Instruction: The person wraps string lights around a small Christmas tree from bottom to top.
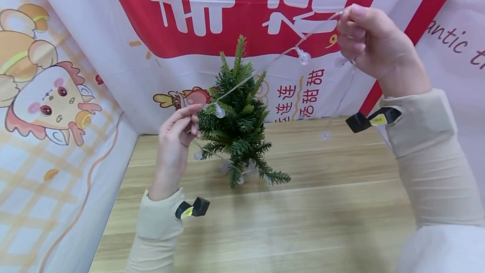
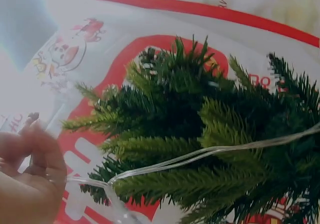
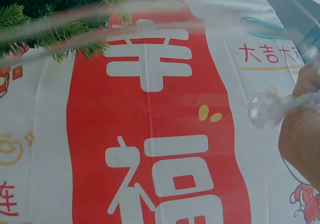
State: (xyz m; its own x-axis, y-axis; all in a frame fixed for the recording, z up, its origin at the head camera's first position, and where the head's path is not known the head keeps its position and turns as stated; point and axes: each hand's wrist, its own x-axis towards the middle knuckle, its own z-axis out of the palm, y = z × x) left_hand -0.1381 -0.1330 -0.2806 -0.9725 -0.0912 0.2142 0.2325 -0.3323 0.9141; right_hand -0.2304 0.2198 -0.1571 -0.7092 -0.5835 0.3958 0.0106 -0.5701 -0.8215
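The right sleeve [image 1: 432,172] leads up to the right hand [image 1: 373,43], pinching the lights [image 1: 304,57]; their cord slants across the tree [image 1: 242,127] to the left hand [image 1: 174,132], which pinches it too. The tree stands near the tabletop's [image 1: 322,210] back edge, backdrop [image 1: 251,3] behind.

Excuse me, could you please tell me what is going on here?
A person is holding a string of clear bulb lights by a small artificial evergreen tree on a wooden table. The left hand pinches the cord beside the tree, and the right hand grips it higher up, off to the right. Between them, the cord crosses in front of the tree in the head view, while more bulbs show low near its base.
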